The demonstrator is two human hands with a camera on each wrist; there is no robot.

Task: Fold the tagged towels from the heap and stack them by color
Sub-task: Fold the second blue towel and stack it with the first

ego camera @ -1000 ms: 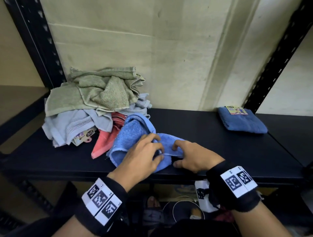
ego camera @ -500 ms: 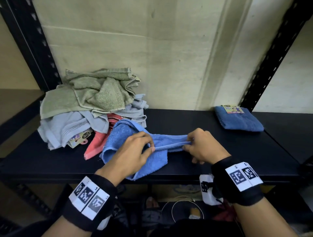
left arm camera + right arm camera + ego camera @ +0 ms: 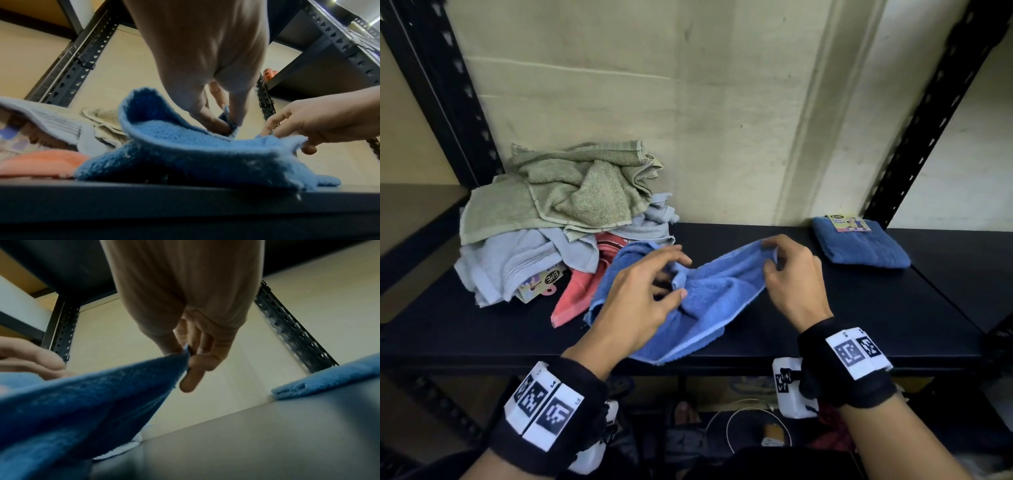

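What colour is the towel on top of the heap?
Pale olive green; the top towel of the heap shows best in the head view.

Both forearms reach forward side by side, each wrist wrapped in a black band carrying square black-and-white markers. The left hand (image 3: 643, 301) hangs palm down with its fingers spread and curved, thumb and fingertips pinching a fold of blue cloth. The right hand (image 3: 792, 274) is raised a little higher, its thumb and forefinger nipping a corner of that cloth while the other fingers hang loosely curled.
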